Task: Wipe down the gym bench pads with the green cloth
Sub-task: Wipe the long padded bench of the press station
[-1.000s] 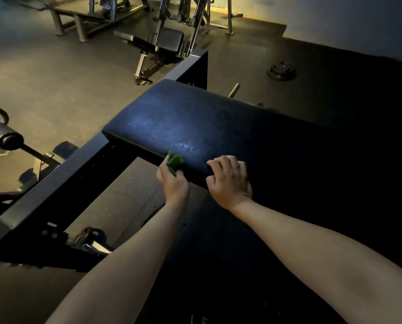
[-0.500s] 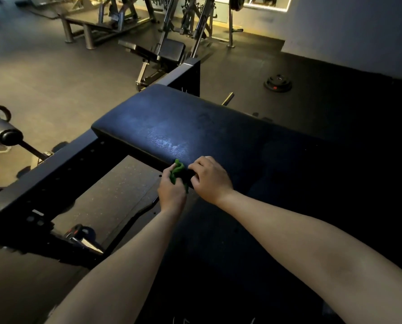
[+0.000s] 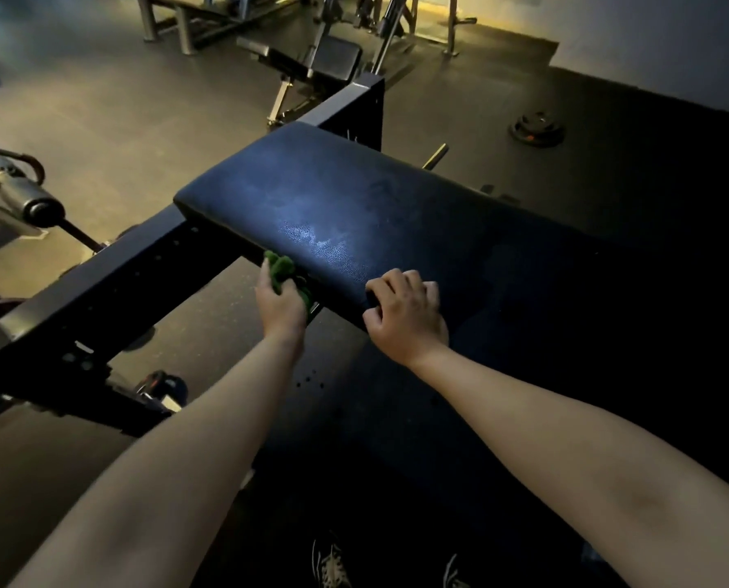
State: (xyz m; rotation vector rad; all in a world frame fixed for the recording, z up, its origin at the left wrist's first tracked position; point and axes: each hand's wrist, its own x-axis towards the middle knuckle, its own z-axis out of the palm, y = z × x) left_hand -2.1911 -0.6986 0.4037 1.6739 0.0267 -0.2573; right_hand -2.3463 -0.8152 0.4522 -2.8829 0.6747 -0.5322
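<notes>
Nearest, at the bottom edge, the tips of two laced shoes (image 3: pixel 330 564) show in the dark, and both bare forearms reach forward from there. Further out, the left hand (image 3: pixel 280 305) holds the green cloth (image 3: pixel 278 265) bunched in its fingers. It presses the cloth against the near-left side face of the bench pad (image 3: pixel 354 205), just below the top edge, where the pad meets the black frame beam (image 3: pixel 99 286). To its right and apart from it, the right hand (image 3: pixel 405 316) curls its fingers over the pad's near edge, thumb tucked below, gripping the padding and seemingly bracing. The pad's top runs away to the far left with a pale sheen near the cloth. Its right part sinks into shadow, so I cannot tell what has been wiped there. Beyond stand an incline bench (image 3: pixel 311 61) at the far centre and a weight plate (image 3: pixel 536 129) lying on the floor (image 3: pixel 608 133) at the far right.

Several things could go wrong, as I judge it. The cloth is wadded small, so it may skip strips of the side face. The dim light could hide missed patches on the right. The cloth's loose tail hangs close to the frame and might catch on it. The bracing hand covers a section of edge that needs a pass once it moves.
</notes>
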